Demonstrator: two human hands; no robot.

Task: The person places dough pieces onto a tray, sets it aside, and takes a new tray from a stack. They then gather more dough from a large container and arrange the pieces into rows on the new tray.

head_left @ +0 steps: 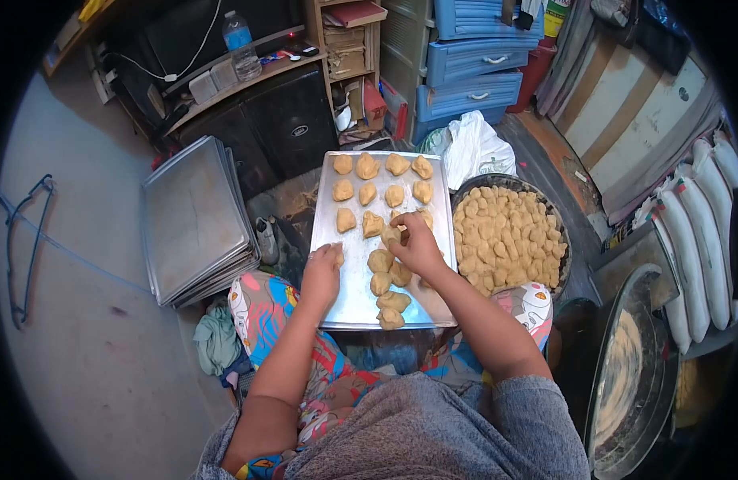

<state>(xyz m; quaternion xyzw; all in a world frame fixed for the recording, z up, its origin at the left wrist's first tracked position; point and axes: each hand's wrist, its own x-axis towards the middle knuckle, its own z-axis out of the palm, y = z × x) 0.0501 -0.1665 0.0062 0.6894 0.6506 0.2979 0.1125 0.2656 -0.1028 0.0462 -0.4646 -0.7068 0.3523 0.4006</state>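
A metal baking tray [353,288] lies in front of me across my lap, with rows of tan dough pieces [367,166] on its far half. Over the middle of the tray, my right hand [419,246] pinches a dough lump [390,236] between thumb and fingers. Below it, more lumps [380,283] sit bunched in a loose column toward the near edge. My left hand [323,270] is at the tray's left side, its fingers curled round a piece of dough that is mostly hidden.
A round black pan [567,264] heaped with dough pieces [509,236] stands right of the tray. Stacked metal trays [195,216] lean at the left. Behind are a white plastic bag [477,148] and blue drawers [473,64]. At the right are a large basin [649,384] and filled white bags [697,248].
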